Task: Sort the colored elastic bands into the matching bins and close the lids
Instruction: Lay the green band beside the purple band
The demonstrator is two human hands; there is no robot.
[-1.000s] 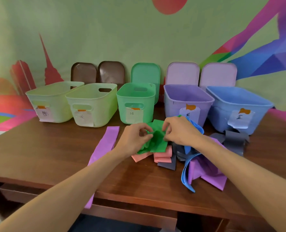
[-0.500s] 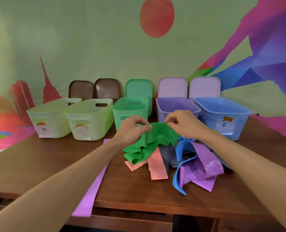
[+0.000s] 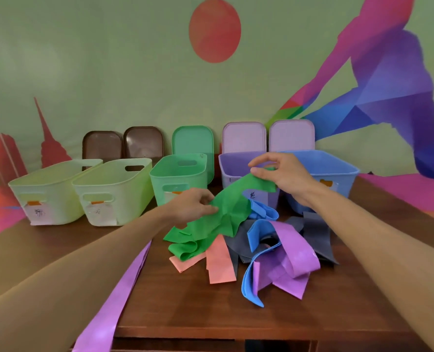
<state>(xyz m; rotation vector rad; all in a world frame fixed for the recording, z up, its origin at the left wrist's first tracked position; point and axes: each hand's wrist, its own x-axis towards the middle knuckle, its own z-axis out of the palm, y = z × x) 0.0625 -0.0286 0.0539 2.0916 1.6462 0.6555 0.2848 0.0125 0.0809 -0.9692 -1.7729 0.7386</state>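
A green elastic band (image 3: 226,214) is stretched above the pile between both hands. My left hand (image 3: 193,205) pinches its lower part and my right hand (image 3: 279,174) pinches its upper end, raised in front of the purple bin (image 3: 228,174). The band's lower folds still lie on the pile. The open green bin (image 3: 179,177) stands just behind my left hand. Under the green band lie salmon bands (image 3: 219,265), blue bands (image 3: 259,229), purple bands (image 3: 289,268) and dark grey bands (image 3: 314,237).
Two pale yellow-green bins (image 3: 114,189) stand at the left and a blue bin (image 3: 332,174) at the right. Lids lean on the wall behind: brown (image 3: 124,144), green (image 3: 193,139), lilac (image 3: 269,135). One long purple band (image 3: 119,295) hangs over the table's front edge (image 3: 210,331).
My right hand has lifted its end of the green band up and to the right, pulling the band out longer. My left hand stays low on it. The view has tilted up.
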